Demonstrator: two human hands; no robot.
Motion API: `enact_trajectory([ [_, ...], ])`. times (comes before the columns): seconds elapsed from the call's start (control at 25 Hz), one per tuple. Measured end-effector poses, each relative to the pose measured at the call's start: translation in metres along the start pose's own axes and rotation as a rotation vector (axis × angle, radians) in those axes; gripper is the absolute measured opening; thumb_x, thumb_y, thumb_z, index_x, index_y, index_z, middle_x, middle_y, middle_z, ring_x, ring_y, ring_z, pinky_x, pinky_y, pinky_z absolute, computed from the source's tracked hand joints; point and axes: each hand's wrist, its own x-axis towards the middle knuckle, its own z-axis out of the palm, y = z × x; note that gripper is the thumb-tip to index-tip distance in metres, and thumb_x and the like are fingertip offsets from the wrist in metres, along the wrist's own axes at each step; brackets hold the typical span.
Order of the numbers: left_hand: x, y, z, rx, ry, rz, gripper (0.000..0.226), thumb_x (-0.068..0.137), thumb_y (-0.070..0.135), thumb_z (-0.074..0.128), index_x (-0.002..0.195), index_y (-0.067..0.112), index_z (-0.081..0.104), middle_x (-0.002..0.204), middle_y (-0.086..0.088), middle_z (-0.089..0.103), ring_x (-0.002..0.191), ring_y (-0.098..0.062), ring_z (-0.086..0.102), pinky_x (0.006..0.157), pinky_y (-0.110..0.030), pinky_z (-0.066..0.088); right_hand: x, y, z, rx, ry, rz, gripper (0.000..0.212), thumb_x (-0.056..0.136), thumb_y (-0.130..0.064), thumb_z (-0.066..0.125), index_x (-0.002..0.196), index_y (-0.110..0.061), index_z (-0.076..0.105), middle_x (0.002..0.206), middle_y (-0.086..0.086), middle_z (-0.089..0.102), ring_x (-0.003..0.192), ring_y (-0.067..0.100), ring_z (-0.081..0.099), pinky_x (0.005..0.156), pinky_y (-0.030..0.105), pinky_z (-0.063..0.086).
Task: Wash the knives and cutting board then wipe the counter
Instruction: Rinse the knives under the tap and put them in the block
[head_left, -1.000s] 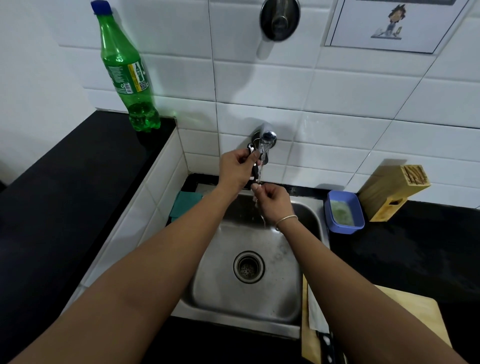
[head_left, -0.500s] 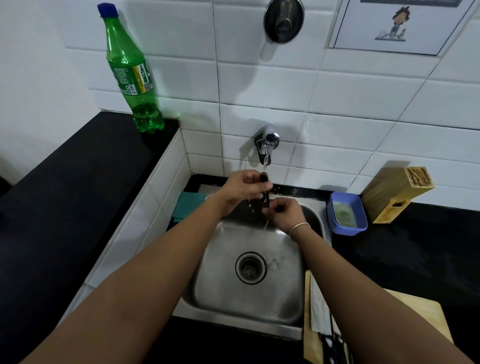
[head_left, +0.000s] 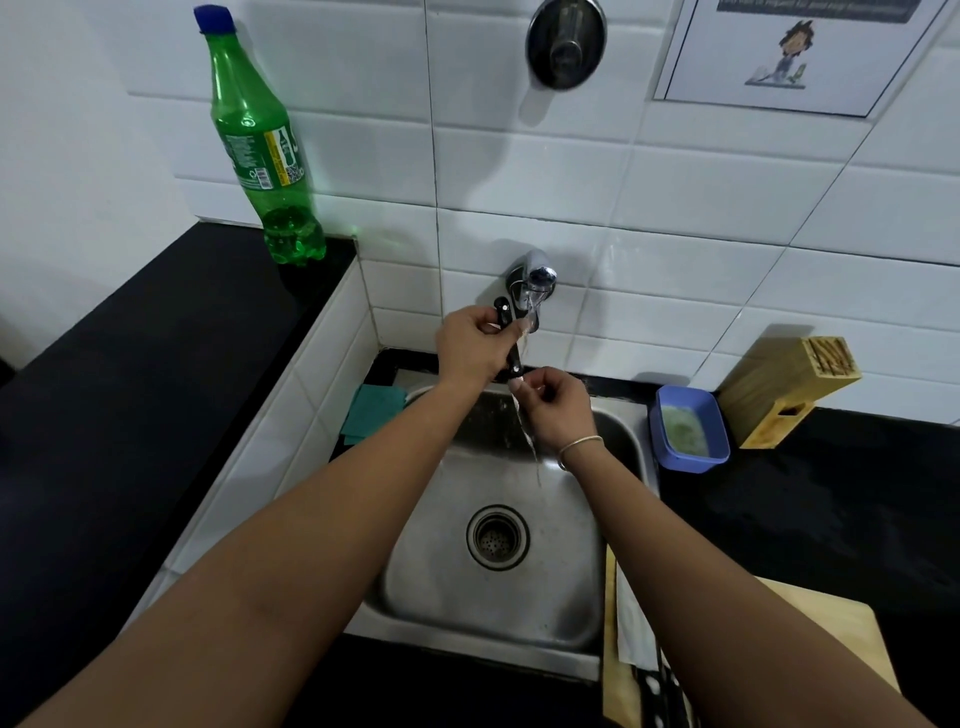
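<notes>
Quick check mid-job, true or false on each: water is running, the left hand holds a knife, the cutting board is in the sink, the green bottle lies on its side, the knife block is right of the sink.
1. Water runs from the tap. True.
2. The left hand holds a knife. True, by its black handle.
3. The cutting board is in the sink. False: it lies on the counter, right of the sink.
4. The green bottle lies on its side. False: it stands upright.
5. The knife block is right of the sink. True.
</notes>
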Motion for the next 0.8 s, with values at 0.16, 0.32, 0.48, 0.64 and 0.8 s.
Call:
enact_trajectory([
  [0.16,0.002,-0.008,-0.002,0.025,0.046,-0.017,0.017,0.08,0.026,0.083,0.079,0.021,0.067,0.074,-0.006,0.072,0.07,-0.027,0.071,0.07,-0.049,0.061,-0.009,0.016,-0.012,-0.263,-0.12,0.04,0.028,0.079,-0.005,0.078,0.068,-0.02,0.057,0.069,-0.002,0.06,0.068,0.014,0.056,0.065,0.023,0.048],
  [0.32,0.007,-0.008,-0.007,-0.075,-0.06,-0.086,0.008,0.092,0.008,0.068,0.1,0.009,0.068,0.093,-0.012,0.074,0.084,-0.027,0.072,0.085,-0.048,0.059,-0.017,0.024,-0.022,-0.237,-0.118,0.119,0.024,0.079,-0.018,0.082,0.097,-0.016,0.066,0.088,-0.002,0.062,0.078,0.012,0.058,0.073,0.015,0.049],
  [0.48,-0.006,0.001,-0.003,-0.267,-0.34,-0.141,0.016,0.101,-0.001,0.051,0.114,0.003,0.059,0.096,-0.015,0.071,0.077,-0.023,0.07,0.071,-0.031,0.061,-0.005,0.009,-0.019,-0.029,-0.204,0.142,0.024,0.085,-0.023,0.078,0.097,-0.007,0.065,0.086,0.004,0.062,0.075,0.013,0.058,0.074,0.025,0.052],
  [0.64,-0.011,0.006,-0.001,-0.205,-0.429,-0.192,0.023,0.104,0.005,0.046,0.126,0.005,0.051,0.113,-0.02,0.069,0.087,-0.026,0.072,0.078,-0.037,0.059,0.0,0.01,-0.012,-0.024,-0.173,0.111,0.025,0.085,-0.017,0.077,0.066,-0.011,0.062,0.057,-0.004,0.061,0.052,0.008,0.053,0.055,0.023,0.045],
  [0.8,-0.011,0.005,-0.011,-0.269,-0.556,-0.195,0.029,0.096,0.007,0.061,0.125,0.006,0.056,0.112,-0.014,0.072,0.093,-0.027,0.072,0.082,-0.038,0.058,-0.001,0.009,-0.011,0.05,-0.163,0.085,0.027,0.087,-0.023,0.076,0.065,-0.007,0.071,0.064,0.007,0.071,0.057,0.012,0.06,0.06,0.028,0.05],
])
